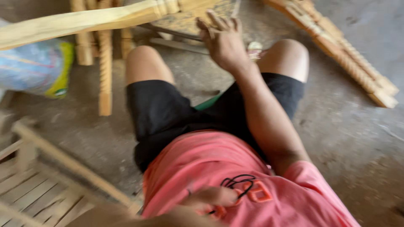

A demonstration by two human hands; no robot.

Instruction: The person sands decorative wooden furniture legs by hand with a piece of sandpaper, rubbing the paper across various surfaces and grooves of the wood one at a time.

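Observation:
I am seated on a concrete floor point(349, 138) in black shorts and a pink shirt. My right hand point(223, 40) is stretched forward between my knees, fingers spread and holding nothing. Its fingertips are at the edge of a carved pale wooden panel point(198, 14). My left hand point(210, 196) lies against my shirt at the bottom of the view, fingers curled beside a black cord-like loop point(237, 183); blur hides whether it grips anything. A long turned wooden rail point(84, 21) crosses the top left.
Twisted wooden legs point(105, 67) stand at the upper left beside a blue, white and yellow plastic bag point(38, 67). A carved wooden piece point(345, 50) lies diagonally at the upper right. A slatted wooden frame point(42, 185) fills the lower left. Something green point(208, 102) shows between my thighs.

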